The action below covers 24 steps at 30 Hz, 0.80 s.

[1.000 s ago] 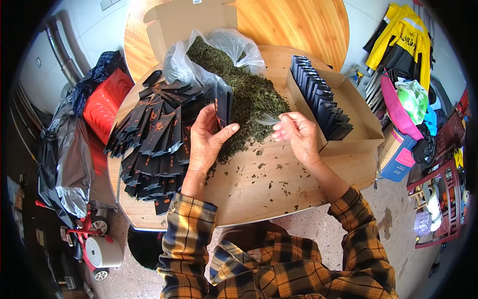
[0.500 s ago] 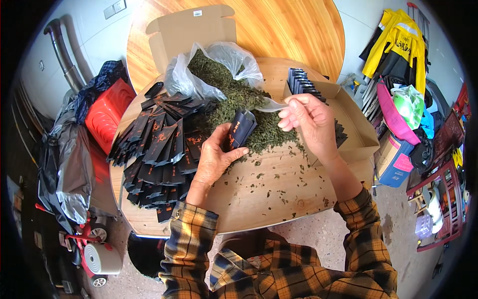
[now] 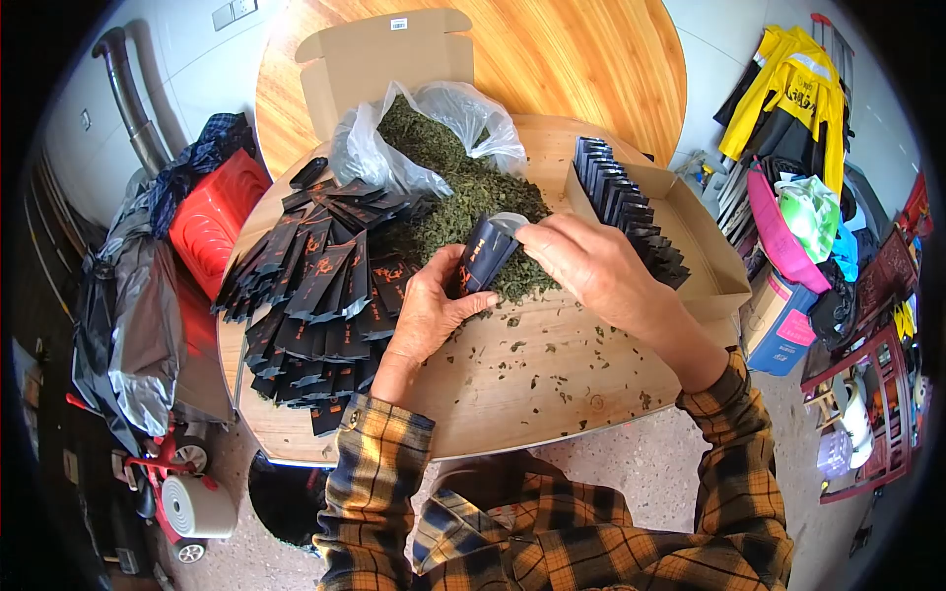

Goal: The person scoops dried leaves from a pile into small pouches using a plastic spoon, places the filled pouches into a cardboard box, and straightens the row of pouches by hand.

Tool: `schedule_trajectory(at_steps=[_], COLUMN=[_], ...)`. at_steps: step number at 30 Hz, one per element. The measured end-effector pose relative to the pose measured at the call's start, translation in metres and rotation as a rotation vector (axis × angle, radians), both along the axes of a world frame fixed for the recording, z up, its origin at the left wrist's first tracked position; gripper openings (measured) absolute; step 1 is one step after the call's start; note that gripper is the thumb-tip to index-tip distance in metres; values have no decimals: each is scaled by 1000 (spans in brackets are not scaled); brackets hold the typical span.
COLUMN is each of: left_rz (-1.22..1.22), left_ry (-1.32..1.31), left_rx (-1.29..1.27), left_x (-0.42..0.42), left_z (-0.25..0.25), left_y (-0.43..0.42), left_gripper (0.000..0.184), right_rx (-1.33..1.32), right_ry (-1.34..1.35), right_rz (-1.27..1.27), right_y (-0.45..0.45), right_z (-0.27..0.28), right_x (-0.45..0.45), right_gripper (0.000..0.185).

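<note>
My left hand is closed round a small black packet with orange print, its mouth tilted up to the right. In my right hand, the fingers pinch a clear plastic scoop, whose bowl is at the packet's mouth. Just behind them lies a heap of dried green leaves, spilling from a clear plastic bag. Many flat black packets with orange print lie fanned out left of my left hand. Upright packets stand in a row inside an open cardboard box on the right.
Loose leaf bits are scattered over the wooden table near its front edge. A brown cardboard piece stands at the back. Red stools are to the left, and a pink basin is to the right.
My right hand has moved left and turned over, bringing the scoop from the leaf heap to the packet's mouth. My left hand keeps the packet in nearly the same place.
</note>
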State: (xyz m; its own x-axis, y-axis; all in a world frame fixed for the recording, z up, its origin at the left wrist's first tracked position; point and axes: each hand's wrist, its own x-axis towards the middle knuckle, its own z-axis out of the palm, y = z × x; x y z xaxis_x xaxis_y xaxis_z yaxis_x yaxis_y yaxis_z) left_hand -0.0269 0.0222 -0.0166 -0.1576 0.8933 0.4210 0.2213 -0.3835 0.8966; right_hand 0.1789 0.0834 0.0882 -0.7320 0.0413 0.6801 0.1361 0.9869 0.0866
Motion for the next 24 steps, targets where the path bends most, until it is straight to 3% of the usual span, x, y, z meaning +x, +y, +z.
schedule_trajectory(at_steps=[4,6,7,8,10,11,14,18,24], left_rz=[-14,-14,-63,-113,-72,-40,11,36,38], left_ry=[-17,0,-118,-237,-276,-278,-271,-269,-244], left_rx=[-21,-7,-1,4,-14,-8,14,27,14], left_x=[-2,-3,-3,-3,-3,-6,-8,-6,-6], left_z=[-2,-1,0,2,15,15,12,13,12], left_y=[1,2,2,2,-5,-4,-1,-1,-1], left_gripper=[61,60,58,56,52,51,53,55,55], right_rx=[63,-110,-313,-317,-943,-1043,-1149,-1200,-1078], right_ry=[119,264,293,291,85,95,-88,-79,239], right_rz=[0,-93,-120,-122,-135,-153,-232,-254,-190], right_y=[1,1,2,3,5,5,5,13,28], right_z=[-2,-6,-14,-21,-35,-44,-48,-70,-115], right_x=[1,8,10,15,28,29,35,25,2], right_gripper=[23,18,9,9,12,20,23,25,19])
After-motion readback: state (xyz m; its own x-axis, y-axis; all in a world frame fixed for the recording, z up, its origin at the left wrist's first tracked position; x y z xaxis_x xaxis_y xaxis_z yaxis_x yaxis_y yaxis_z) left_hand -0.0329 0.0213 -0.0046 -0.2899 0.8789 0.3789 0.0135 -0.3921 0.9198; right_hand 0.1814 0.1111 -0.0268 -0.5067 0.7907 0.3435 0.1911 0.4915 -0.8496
